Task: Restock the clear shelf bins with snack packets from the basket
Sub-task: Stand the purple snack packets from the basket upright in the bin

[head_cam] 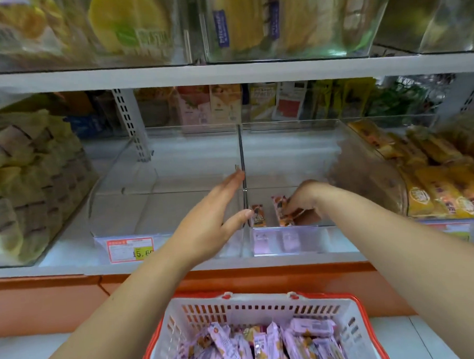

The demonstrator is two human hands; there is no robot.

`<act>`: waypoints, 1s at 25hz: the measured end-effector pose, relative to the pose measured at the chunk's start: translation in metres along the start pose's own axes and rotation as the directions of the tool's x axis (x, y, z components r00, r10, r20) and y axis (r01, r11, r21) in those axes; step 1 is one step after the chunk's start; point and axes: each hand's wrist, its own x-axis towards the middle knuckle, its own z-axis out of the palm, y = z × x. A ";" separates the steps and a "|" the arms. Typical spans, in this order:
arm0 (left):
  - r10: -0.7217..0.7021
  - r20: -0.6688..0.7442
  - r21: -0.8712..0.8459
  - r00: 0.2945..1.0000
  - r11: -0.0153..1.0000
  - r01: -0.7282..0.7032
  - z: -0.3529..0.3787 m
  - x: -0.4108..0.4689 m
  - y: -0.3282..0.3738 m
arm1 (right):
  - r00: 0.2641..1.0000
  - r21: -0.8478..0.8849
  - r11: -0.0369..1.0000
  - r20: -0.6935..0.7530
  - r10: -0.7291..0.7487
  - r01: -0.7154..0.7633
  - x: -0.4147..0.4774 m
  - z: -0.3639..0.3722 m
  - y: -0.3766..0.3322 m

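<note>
Two clear bins sit side by side on the middle shelf. The left bin [123, 211] holds nothing. In the right bin [297, 155], an orange-brown snack packet [258, 216] stands upright at the front left. My right hand [303, 201] reaches down inside this bin, fingers closed on a second orange-brown packet [280, 208]. My left hand [218, 210] is open, fingers flat against the divider wall [241, 152] between the bins. Below, a white basket with a red rim [263, 311] holds several purple snack packets [300, 339].
A bin of yellow-green wrapped snacks [27, 183] stands at the left, a bin of orange-yellow packets [434, 176] at the right. A price tag [130, 249] fronts the left bin. Filled clear bins line the shelf above [226, 74].
</note>
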 end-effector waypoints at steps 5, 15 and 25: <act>-0.017 0.009 0.005 1.000 1.000 0.017 0.003 -0.004 0.001 | 1.000 -0.066 0.998 -0.003 0.006 -0.006 0.008 0.010 0.001; -0.036 -0.045 0.017 0.998 0.999 0.037 0.006 -0.008 0.003 | 0.998 -0.111 0.993 0.043 -0.034 0.038 -0.014 0.011 -0.001; 0.032 -0.129 0.139 0.991 0.990 -0.014 0.075 -0.112 0.015 | 0.558 -0.005 0.666 -0.542 -0.628 0.746 -0.107 0.091 0.107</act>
